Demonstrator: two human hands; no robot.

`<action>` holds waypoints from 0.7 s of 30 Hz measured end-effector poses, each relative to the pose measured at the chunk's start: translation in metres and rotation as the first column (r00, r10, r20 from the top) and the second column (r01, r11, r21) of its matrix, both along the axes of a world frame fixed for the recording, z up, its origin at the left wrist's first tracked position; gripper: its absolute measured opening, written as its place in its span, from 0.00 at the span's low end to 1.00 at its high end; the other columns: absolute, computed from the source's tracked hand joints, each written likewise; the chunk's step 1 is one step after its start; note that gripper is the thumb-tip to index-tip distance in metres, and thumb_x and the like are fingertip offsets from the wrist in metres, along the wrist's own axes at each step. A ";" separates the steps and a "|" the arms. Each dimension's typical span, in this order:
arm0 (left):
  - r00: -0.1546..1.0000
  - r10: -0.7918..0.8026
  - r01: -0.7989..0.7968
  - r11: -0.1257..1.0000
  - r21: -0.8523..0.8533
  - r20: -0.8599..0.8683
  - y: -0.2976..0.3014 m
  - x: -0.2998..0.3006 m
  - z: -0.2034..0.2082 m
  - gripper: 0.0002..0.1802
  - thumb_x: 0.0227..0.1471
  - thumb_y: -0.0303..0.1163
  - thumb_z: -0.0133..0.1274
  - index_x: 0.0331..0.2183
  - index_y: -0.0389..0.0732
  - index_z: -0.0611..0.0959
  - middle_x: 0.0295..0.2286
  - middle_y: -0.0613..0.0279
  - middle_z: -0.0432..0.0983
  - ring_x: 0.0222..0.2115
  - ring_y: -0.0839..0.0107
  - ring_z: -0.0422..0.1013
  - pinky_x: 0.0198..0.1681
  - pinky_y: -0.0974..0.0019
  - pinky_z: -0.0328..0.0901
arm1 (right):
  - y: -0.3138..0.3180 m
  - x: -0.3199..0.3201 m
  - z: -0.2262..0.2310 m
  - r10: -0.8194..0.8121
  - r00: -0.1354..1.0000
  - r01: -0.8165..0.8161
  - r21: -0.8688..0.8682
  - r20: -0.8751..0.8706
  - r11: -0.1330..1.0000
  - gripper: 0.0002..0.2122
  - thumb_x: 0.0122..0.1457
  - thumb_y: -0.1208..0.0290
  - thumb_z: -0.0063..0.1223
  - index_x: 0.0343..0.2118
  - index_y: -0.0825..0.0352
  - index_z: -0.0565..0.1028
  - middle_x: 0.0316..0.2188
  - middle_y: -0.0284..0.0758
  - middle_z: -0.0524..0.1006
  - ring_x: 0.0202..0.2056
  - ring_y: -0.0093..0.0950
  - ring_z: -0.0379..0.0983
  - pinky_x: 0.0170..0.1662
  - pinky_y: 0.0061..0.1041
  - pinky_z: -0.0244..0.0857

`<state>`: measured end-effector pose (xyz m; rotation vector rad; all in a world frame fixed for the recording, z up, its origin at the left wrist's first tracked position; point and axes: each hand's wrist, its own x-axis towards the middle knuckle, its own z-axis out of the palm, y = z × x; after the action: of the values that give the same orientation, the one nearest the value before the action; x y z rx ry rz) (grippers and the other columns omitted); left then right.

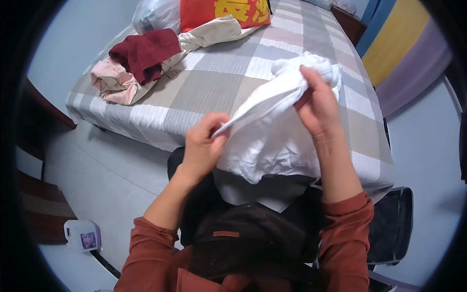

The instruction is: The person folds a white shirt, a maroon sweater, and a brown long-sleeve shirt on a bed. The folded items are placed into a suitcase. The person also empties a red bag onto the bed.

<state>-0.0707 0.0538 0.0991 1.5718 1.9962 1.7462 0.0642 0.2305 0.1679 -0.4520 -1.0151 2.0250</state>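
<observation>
A white cloth garment [265, 141] hangs from both my hands over the near edge of the bed and above my lap. My left hand [206, 141] pinches one end of its folded edge. Further up and to the right, my right hand [318, 100] grips the same edge between thumb and fingers. The stretch of edge between the two hands is pulled fairly straight. Beyond my right hand, part of the white fabric lies bunched on the bed. Its full shape is hidden by folds, so I cannot tell which kind of garment it is.
On the checked bed [194, 102] lie a dark red knit garment [151, 51], pink clothing [114, 80] and cream fabric [214, 34]. Behind them are a red bag [199, 14] and a clear plastic bag [158, 17]. An open black suitcase [391, 226] and a white jug [82, 235] stand on the floor.
</observation>
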 end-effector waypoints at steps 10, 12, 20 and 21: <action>0.838 -0.006 0.132 0.973 0.191 -0.546 0.009 0.008 0.003 0.24 0.39 0.14 0.47 0.43 0.39 0.74 0.37 0.52 0.67 0.32 0.60 0.68 0.33 0.68 0.65 | 0.017 0.034 0.041 0.064 0.988 -0.046 0.131 -0.137 0.990 0.08 0.58 0.69 0.45 0.35 0.68 0.71 0.29 0.34 0.76 0.29 0.27 0.74 0.29 0.28 0.71; 0.943 -0.138 0.149 0.989 0.012 -0.301 0.014 0.016 0.007 0.24 0.40 0.15 0.46 0.44 0.38 0.73 0.37 0.53 0.67 0.33 0.60 0.67 0.36 0.67 0.64 | 0.019 0.041 0.050 0.063 0.986 -0.039 0.148 -0.157 0.988 0.07 0.58 0.70 0.45 0.35 0.68 0.71 0.29 0.34 0.76 0.29 0.26 0.74 0.29 0.28 0.71; 0.922 -0.387 0.379 0.896 -0.231 0.012 0.042 0.029 0.023 0.28 0.40 0.42 0.60 0.42 0.37 0.74 0.38 0.54 0.68 0.43 0.59 0.60 0.49 0.64 0.55 | 0.008 0.057 0.077 0.094 0.987 -0.046 0.329 -0.133 0.943 0.07 0.59 0.69 0.44 0.35 0.66 0.71 0.30 0.31 0.75 0.32 0.25 0.74 0.34 0.30 0.71; 0.888 -0.451 0.458 0.845 -0.276 0.093 0.050 0.028 0.022 0.28 0.40 0.44 0.61 0.41 0.38 0.74 0.39 0.55 0.68 0.43 0.62 0.62 0.49 0.64 0.55 | 0.005 0.060 0.081 0.100 0.985 -0.046 0.340 -0.144 0.939 0.07 0.59 0.69 0.43 0.35 0.66 0.71 0.29 0.31 0.75 0.32 0.25 0.74 0.35 0.30 0.70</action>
<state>-0.0423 0.1036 0.1213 1.7233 1.5935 1.2226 0.1244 0.2354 0.2488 -0.0705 -1.2612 1.8671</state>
